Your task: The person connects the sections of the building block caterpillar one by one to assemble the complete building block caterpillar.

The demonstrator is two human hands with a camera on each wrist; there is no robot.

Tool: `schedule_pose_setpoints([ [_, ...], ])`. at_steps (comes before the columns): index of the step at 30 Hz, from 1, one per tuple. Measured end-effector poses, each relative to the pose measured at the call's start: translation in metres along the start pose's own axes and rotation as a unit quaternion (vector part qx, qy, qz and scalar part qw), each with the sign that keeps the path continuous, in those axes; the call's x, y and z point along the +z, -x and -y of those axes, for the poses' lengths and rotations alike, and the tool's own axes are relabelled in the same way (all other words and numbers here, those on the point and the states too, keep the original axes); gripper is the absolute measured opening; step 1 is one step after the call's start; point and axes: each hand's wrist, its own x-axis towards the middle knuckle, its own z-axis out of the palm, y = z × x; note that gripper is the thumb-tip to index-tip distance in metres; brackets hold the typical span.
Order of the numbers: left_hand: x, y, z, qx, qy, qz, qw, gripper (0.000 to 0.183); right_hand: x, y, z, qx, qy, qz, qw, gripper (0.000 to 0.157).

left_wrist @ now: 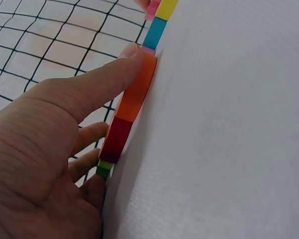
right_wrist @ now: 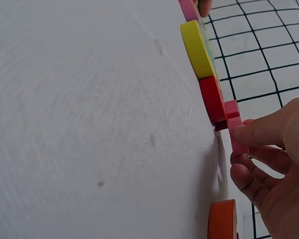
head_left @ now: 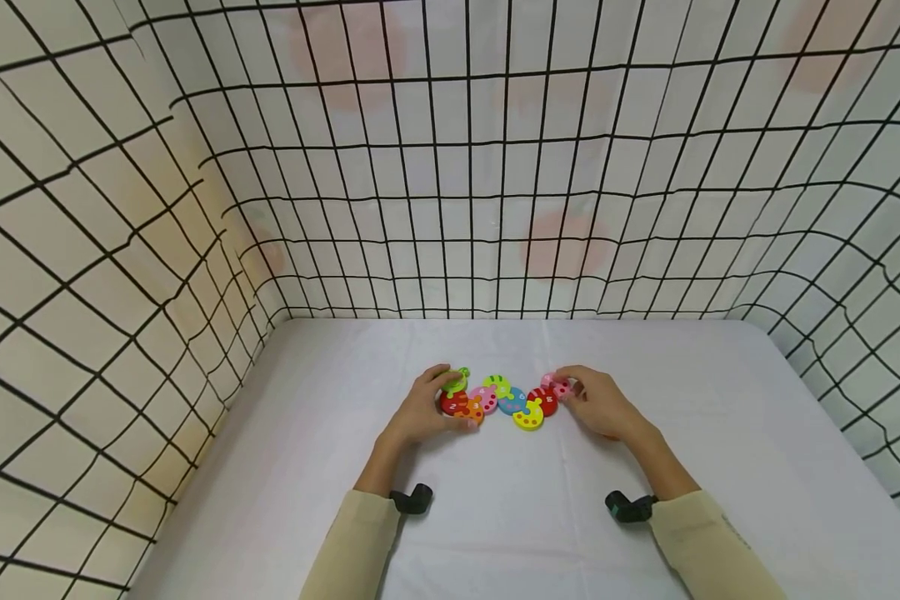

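A row of flat, colourful numbered puzzle pieces lies joined in a wavy line on the white table. My left hand (head_left: 420,408) holds its left end, thumb on the edge of the orange piece (left_wrist: 137,89) and fingers around the far side by the red piece (left_wrist: 117,141) and the green piece (head_left: 456,383). At the right end my right hand (head_left: 602,406) pinches a pink piece (right_wrist: 237,137) beside a red piece (right_wrist: 212,98). Between the hands are a pink piece (head_left: 484,398), a light green piece (head_left: 497,384), a blue piece (head_left: 512,402) and a yellow piece (head_left: 528,416).
A separate orange piece (right_wrist: 221,221) lies on the table below the right hand, mostly hidden by it in the head view. White cloth covers the table (head_left: 510,517). Black grid netting (head_left: 495,200) over white walls encloses the back and sides.
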Motion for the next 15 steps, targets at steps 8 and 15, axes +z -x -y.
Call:
schedule_pose_setpoints([
  [8, -0.0022, 0.0014, 0.0014, 0.002, -0.003, -0.001, 1.0000, 0.087, 0.0019, -0.0025, 0.0039, -0.003, -0.010, 0.014, 1.000, 0.040],
  [15, -0.0010, 0.0009, 0.0017, -0.011, -0.005, 0.010, 0.9999, 0.095, 0.0020, -0.0013, 0.0031, -0.002, -0.003, 0.014, 1.000, 0.042],
])
